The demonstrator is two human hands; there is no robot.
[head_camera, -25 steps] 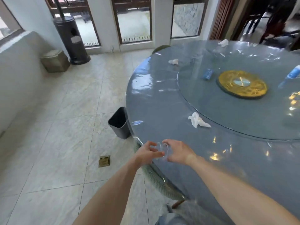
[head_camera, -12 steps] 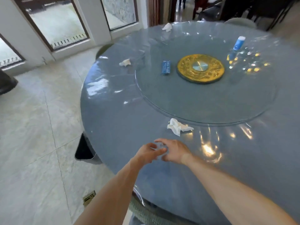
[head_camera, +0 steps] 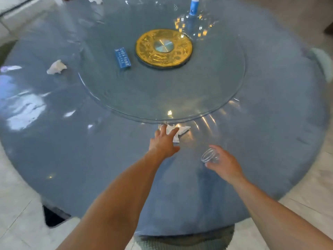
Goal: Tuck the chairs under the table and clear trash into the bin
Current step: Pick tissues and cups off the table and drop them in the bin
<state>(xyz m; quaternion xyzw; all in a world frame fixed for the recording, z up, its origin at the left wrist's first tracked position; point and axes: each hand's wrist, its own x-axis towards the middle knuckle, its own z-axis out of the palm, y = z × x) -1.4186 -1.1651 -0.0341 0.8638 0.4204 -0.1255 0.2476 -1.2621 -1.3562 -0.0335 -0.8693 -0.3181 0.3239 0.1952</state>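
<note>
Round bench [head_camera: 72, 159], far rim cut off, edges blurred. Bin [head_camera: 54, 216] mostly hidden under near-left rim; chair [head_camera: 183, 240] tucked at near edge. Left hand [head_camera: 164, 141], fingers spread, touches tissue [head_camera: 180, 131] beside the turntable [head_camera: 162, 98]. Right hand [head_camera: 223, 163] grips a clear cup [head_camera: 209, 156], apparently plastic. Second tissue [head_camera: 56, 67] left; blue box [head_camera: 122, 57], bottle [head_camera: 193, 6] on turntable.

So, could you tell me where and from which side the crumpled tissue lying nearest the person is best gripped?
Probably at its bunched middle, from above and the near side. The crumpled tissue lies flat and loose beside the glass turntable, which blocks the far side. The left hand already spreads over it; the right hand holds a clear cup.
</note>
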